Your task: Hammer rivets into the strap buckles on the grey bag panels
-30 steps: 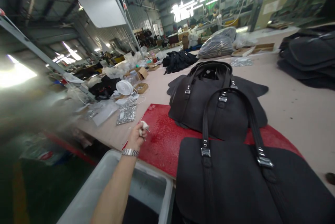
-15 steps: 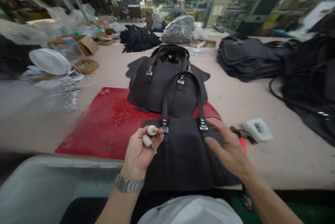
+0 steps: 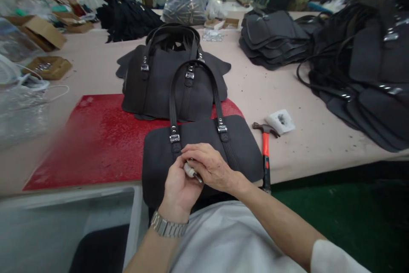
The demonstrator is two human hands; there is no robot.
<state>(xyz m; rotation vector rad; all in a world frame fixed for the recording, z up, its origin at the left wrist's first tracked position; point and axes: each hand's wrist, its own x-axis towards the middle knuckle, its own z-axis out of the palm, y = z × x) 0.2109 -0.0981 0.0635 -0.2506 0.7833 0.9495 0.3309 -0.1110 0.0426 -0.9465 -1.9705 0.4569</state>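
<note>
A black bag panel (image 3: 201, 136) with an upright looped handle lies at the table's front edge, partly on the red sheet. Over it, my left hand (image 3: 180, 188), with a metal watch at the wrist, is closed around a small white-handled screwdriver (image 3: 189, 170), its tip pointing down to the right. Fingers of my right hand (image 3: 209, 166) are bent over the left fingertips and touch the tool's upper end. Whether they pinch anything, and whether a second tool is in the left palm, is hidden.
The red sheet (image 3: 108, 136) carries a stack of black panels (image 3: 166, 90). An orange-handled hammer (image 3: 266, 149) and a white foam piece (image 3: 281, 121) lie on the right, with more black bags (image 3: 380, 94) beyond. A grey bin (image 3: 132, 209) stands front left.
My right hand has come from the panel's right side to my left hand. The view has tilted down and turned right. The panel sits more tilted, and the hammer now shows fully.
</note>
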